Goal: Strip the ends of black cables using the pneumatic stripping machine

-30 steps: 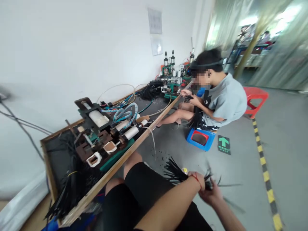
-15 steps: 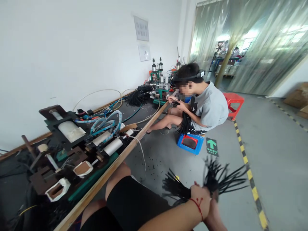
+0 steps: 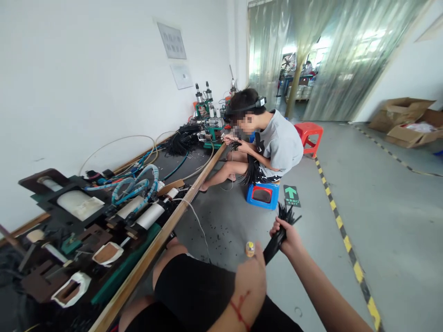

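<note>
One bundle of black strips (image 3: 274, 243) slants in mid-air beyond the bench's (image 3: 173, 220) front edge, right hand (image 3: 289, 236) clamped below its splayed top; I cannot tell whether the left hand's (image 3: 251, 276) fingers grip. Likely light, springy, slippery; best held mid-length.

strip bundle (image 3: 274, 244): black | string bracelet (image 3: 238, 311): red | near shorts (image 3: 197, 281): black | bottle cap (image 3: 251, 245): yellow | nearer stool (image 3: 272, 198): blue and red | farther stool (image 3: 308, 127): red | co-worker's T-shirt (image 3: 282, 143): grey, black print | arrow sign (image 3: 290, 192): green on black | floor tape (image 3: 338, 221): yellow-and-black stripes | looped hoses (image 3: 158, 177): blue-and-white banding | rail (image 3: 180, 212): tan | far-right cartons (image 3: 401, 113): brown | left wall (image 3: 86, 83): white
</note>
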The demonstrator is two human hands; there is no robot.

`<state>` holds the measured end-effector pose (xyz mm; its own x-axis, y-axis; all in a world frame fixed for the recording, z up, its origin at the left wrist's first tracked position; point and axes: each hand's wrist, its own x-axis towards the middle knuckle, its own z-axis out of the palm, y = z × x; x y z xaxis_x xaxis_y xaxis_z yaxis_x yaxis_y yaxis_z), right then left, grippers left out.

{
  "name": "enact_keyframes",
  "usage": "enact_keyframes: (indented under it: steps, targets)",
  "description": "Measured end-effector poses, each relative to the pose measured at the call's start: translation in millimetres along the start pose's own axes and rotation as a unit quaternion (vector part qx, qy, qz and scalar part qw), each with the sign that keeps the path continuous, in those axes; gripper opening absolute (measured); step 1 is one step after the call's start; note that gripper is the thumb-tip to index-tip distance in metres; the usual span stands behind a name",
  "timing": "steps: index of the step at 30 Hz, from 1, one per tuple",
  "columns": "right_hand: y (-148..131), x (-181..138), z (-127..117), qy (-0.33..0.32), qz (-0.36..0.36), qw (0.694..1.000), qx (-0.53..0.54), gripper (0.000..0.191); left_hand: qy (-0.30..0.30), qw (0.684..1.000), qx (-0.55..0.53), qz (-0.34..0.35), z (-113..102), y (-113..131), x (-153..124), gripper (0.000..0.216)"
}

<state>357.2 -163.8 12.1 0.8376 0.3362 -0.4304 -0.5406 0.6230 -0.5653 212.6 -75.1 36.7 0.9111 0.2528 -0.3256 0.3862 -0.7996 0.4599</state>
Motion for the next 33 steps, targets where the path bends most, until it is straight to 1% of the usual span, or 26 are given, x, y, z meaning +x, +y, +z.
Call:
enact_keyframes:
  steps: [2, 3, 5, 6, 7, 8, 9, 10, 12, 13, 15, 17, 19, 21, 23, 25, 27, 28, 29, 30, 31, 33]
  targets:
    - [-7, -14, 27, -0.049, 0.006, 0.999, 0.01, 0.027, 0.005, 0.998, 0.031, -0.059, -17, -25, -23, 0.066]
    - [-6, -25, 43, -0.08, 0.008, 0.997, 0.015, 0.028, 0.015, 0.996, 0.035, -0.081, -25, -40, -36, 0.069]
    - [7, -52, 78, -0.148, 0.019, 0.989, 0.021, 0.04, 0.069, 0.988, 0.016, -0.135, -36, -70, -68, 0.065]
    - [17, -67, 96, -0.185, 0.032, 0.982, 0.019, 0.043, 0.107, 0.982, -0.012, -0.154, -39, -85, -86, 0.06]
    - [28, -83, 114, -0.235, 0.049, 0.971, 0.015, 0.042, 0.148, 0.973, -0.044, -0.175, -40, -100, -105, 0.053]
    - [41, -99, 130, -0.318, 0.065, 0.946, 0.011, 0.037, 0.191, 0.96, -0.07, -0.191, -39, -113, -124, 0.049]
    - [54, -115, 144, -0.386, 0.079, 0.919, 0.011, 0.032, 0.233, 0.947, -0.089, -0.204, -36, -123, -144, 0.047]
    - [67, -131, 156, -0.437, 0.096, 0.894, 0.013, 0.028, 0.276, 0.933, -0.102, -0.209, -31, -132, -164, 0.047]
    - [91, -160, 176, -0.509, 0.132, 0.851, 0.012, 0.024, 0.35, 0.903, -0.111, -0.225, -19, -143, -199, 0.049]
    - [103, -173, 183, -0.532, 0.153, 0.833, 0.006, 0.023, 0.382, 0.886, -0.109, -0.24, -11, -146, -215, 0.051]
    - [126, -197, 193, -0.569, 0.203, 0.797, -0.014, 0.024, 0.432, 0.846, -0.107, -0.292, 5, -145, -243, 0.055]
    - [149, -219, 195, -0.592, 0.261, 0.761, -0.04, 0.026, 0.459, 0.803, -0.12, -0.362, 24, -135, -267, 0.062]
    - [172, -241, 187, -0.602, 0.314, 0.731, -0.07, 0.029, 0.457, 0.76, -0.148, -0.437, 43, -117, -288, 0.067]
    - [194, -260, 169, -0.603, 0.354, 0.706, -0.112, 0.034, 0.429, 0.722, -0.173, -0.514, 60, -93, -306, 0.068]
    - [214, -275, 147, -0.599, 0.389, 0.679, -0.17, 0.04, 0.371, 0.696, -0.188, -0.585, 75, -70, -321, 0.068]
    - [234, -283, 126, -0.589, 0.421, 0.647, -0.238, 0.042, 0.35, 0.652, -0.227, -0.633, 91, -55, -332, 0.061]
    - [250, -286, 110, -0.582, 0.446, 0.611, -0.299, 0.044, 0.336, 0.618, -0.263, -0.66, 104, -45, -334, 0.053]
    - [257, -286, 105, -0.583, 0.451, 0.596, -0.317, 0.045, 0.328, 0.611, -0.277, -0.666, 109, -43, -332, 0.051]
    - [261, -285, 100, -0.588, 0.455, 0.584, -0.326, 0.045, 0.32, 0.61, -0.288, -0.665, 112, -40, -329, 0.051]
    - [264, -284, 97, -0.597, 0.465, 0.566, -0.326, 0.045, 0.314, 0.618, -0.296, -0.657, 114, -39, -325, 0.052]
    - [264, -283, 94, -0.608, 0.481, 0.545, -0.321, 0.044, 0.31, 0.632, -0.304, -0.642, 114, -37, -322, 0.051]
    - [260, -283, 89, -0.623, 0.52, 0.496, -0.307, 0.037, 0.308, 0.681, -0.313, -0.586, 111, -35, -320, 0.043]
